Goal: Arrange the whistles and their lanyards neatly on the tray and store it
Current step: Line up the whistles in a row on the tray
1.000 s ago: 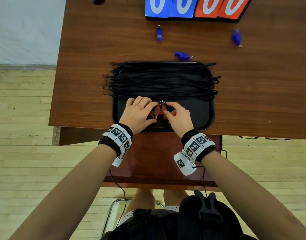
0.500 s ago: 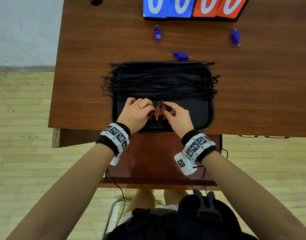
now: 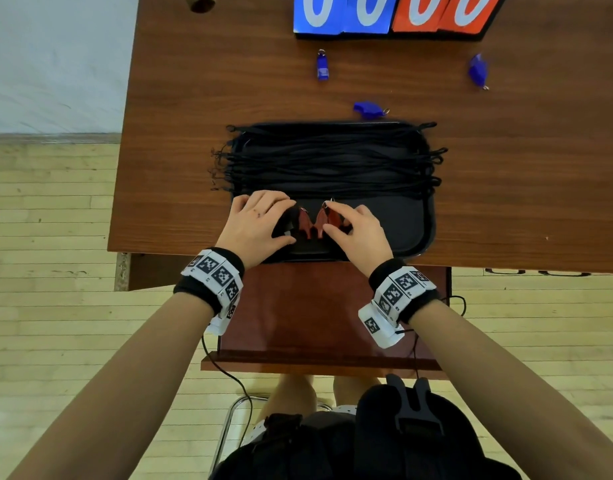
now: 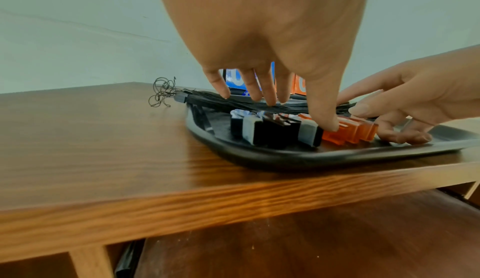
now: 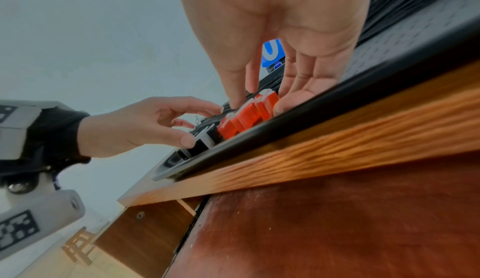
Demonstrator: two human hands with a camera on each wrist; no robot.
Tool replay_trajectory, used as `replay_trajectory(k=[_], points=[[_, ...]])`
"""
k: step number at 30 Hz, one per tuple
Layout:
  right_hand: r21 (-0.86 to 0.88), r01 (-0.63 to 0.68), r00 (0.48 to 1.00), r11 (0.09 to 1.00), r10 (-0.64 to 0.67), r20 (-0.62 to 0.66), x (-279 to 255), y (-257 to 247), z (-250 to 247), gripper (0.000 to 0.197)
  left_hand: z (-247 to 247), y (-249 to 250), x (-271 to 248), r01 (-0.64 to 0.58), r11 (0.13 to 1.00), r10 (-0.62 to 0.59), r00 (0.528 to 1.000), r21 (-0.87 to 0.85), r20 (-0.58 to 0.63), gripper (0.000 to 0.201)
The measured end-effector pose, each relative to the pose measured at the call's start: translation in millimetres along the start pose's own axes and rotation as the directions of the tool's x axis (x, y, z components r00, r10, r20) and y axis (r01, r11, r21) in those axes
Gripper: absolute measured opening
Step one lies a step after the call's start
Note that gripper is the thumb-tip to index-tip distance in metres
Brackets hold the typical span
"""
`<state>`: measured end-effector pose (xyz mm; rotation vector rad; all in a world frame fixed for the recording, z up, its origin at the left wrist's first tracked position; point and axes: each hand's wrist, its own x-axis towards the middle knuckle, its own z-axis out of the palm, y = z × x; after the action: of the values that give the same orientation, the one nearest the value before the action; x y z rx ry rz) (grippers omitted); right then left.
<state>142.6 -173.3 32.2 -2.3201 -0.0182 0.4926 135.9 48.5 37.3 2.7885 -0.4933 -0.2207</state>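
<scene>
Both hands spread apart on brown wooden desk (image 3: pixel 194 98), plank floor (image 3: pixel 48 202) below.

Each bare forearm wears a black wristband (image 3: pixel 194 293) wrapped with white blocks printed with black square-pattern markers (image 3: pixel 215 274). A thin black cable (image 3: pixel 225 372) trails from the left band. Dark clothing covers the lap.

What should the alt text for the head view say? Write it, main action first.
Two hands, left hand and right hand, line up red whistles along the near edge of a black tray on a wooden desk. Black lanyards lie across the tray; three blue whistles sit beyond it, before a scoreboard.
</scene>
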Motion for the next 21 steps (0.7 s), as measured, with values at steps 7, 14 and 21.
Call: replay_trajectory(k=[7, 14, 21], points=[[-0.063, 0.019, 0.999, 0.998, -0.017, 0.034, 0, -3, 3, 0.047, 6, -4, -5, 0.026, 0.996, -0.03, 0.999, 0.09, 0.038, 0.076], [-0.052, 0.031, 0.998, 0.998, -0.028, 0.057, 3, -2, 1, 0.044, 11, -1, -3, -0.021, 0.994, 0.019, 1.0, 0.104, 0.013, 0.064], [-0.008, 0.033, 0.997, 0.999, -0.032, 0.075, 5, -4, 3, 0.044, 7, -4, 3, -0.046, 0.996, 0.044, 0.999, 0.07, 0.028, 0.067]])
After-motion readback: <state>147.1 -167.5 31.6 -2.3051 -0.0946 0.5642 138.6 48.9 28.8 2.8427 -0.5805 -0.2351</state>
